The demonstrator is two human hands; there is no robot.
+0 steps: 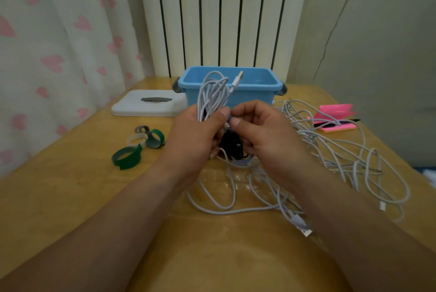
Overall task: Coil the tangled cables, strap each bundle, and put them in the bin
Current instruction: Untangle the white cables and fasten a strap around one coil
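My left hand point(198, 133) grips a coiled white cable bundle point(212, 95) held upright in front of the blue bin point(252, 95); its USB plug point(237, 80) sticks up. My right hand point(262, 131) pinches a blue strap point(230, 119) at the bundle's middle, right beside my left thumb. Below the hands lies a black cable bundle point(232, 147), partly hidden. A tangle of white cables point(330, 157) spreads over the table to the right and in front. Rolled green, white and grey straps point(139, 145) lie to the left.
A white flat box point(146, 105) sits left of the bin. Pink sticky notes point(337, 117) with a black strap lie at the right, near the table edge. A curtain hangs on the left, a radiator stands behind the bin.
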